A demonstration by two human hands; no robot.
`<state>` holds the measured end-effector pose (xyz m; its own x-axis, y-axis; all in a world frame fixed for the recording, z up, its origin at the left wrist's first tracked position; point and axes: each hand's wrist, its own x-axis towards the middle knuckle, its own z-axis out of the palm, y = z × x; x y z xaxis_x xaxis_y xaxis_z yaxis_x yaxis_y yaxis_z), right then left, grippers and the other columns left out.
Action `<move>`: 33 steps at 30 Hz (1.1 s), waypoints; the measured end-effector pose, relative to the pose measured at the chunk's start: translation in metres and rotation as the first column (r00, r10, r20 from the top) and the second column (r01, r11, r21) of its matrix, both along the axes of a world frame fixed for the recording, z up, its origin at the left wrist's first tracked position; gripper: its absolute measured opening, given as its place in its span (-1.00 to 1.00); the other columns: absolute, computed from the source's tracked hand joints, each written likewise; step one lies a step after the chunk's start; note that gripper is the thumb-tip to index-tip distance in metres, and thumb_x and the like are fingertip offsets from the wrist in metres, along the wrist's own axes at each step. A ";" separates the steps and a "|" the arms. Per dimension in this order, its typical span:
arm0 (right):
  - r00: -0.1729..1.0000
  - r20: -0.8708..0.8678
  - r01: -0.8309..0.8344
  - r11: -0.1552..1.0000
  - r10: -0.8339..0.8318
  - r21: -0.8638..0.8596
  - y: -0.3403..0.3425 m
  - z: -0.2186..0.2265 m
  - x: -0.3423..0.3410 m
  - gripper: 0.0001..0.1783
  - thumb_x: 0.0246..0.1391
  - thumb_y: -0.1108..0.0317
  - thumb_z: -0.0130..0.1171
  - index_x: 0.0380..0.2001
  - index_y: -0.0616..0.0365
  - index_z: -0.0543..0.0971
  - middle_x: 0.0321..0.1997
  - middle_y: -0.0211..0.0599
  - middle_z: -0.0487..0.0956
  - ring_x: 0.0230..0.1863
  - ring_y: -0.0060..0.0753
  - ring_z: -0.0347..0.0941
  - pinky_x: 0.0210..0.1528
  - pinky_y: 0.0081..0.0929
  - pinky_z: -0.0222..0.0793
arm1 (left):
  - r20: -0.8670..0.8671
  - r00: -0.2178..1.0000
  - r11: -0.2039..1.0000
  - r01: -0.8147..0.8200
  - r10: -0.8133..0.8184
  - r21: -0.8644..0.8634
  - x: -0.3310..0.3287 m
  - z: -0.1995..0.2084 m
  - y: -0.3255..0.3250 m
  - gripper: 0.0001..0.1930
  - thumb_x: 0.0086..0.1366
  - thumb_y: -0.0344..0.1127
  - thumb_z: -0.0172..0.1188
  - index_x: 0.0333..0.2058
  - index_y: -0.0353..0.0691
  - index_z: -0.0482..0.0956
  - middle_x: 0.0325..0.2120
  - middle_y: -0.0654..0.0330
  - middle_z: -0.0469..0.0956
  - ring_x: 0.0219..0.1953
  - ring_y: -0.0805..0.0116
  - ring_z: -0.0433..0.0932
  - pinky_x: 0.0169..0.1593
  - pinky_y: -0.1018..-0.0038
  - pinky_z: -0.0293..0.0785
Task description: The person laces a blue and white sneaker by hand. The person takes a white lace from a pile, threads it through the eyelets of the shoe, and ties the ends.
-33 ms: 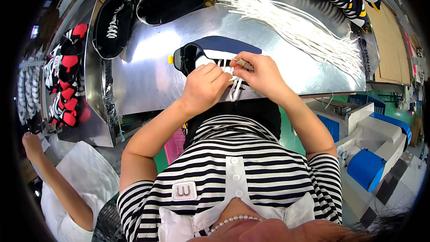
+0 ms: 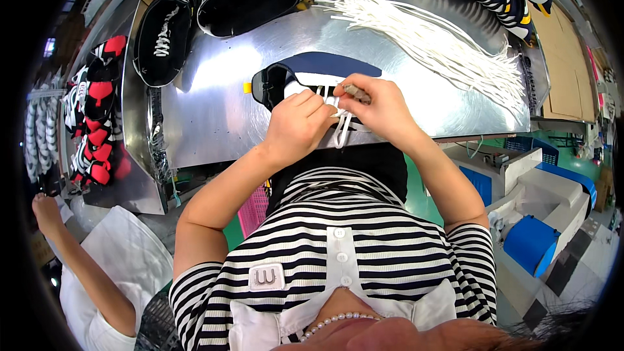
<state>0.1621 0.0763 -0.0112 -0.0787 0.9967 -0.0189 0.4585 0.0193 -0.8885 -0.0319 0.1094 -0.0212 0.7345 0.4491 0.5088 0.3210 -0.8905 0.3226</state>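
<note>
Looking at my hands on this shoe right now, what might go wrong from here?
The lace loops toward the table's near edge, so it might snag. The brown piece in the right hand sits close to the shoe, so a slip might mark it. In the lace bundle, strands overlap, so pulling one might drag others.
</note>
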 end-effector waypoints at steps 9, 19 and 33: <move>0.724 -0.505 0.677 0.628 -0.470 0.384 0.014 0.096 0.067 -0.82 0.12 0.43 0.18 -0.21 0.21 0.64 -0.28 -0.33 0.64 -0.34 -0.64 0.46 -0.21 -0.54 0.37 | -0.052 0.998 0.987 0.033 -0.041 -0.157 0.004 0.006 0.003 -0.81 0.03 -0.36 0.36 -0.35 -0.21 0.58 -0.56 0.18 0.42 -0.49 0.20 0.44 -0.41 0.34 0.38; 0.828 -0.508 0.215 0.971 -0.236 -0.101 0.000 -0.054 0.008 -0.88 0.09 0.48 0.24 -0.28 0.25 0.63 -0.37 -0.42 0.64 -0.31 -0.66 0.52 -0.21 -0.65 0.42 | -0.127 0.954 0.629 -0.276 0.273 -0.726 0.008 0.016 0.008 -0.25 0.27 -0.02 0.23 0.24 -0.33 0.10 -0.37 -0.07 0.59 -0.27 -0.03 0.60 -0.17 0.22 0.49; 0.901 -0.395 0.157 0.983 -0.181 -0.091 -0.002 0.005 0.013 -0.91 0.14 0.44 0.17 -0.32 0.22 0.57 -0.45 -0.43 0.58 -0.42 -0.66 0.43 -0.32 -0.63 0.36 | -0.127 0.888 0.706 -0.432 0.442 -0.561 0.020 0.007 0.008 -0.62 0.34 -0.04 0.07 0.02 -0.08 0.54 -0.40 -0.08 0.54 -0.27 -0.02 0.49 -0.12 0.22 0.40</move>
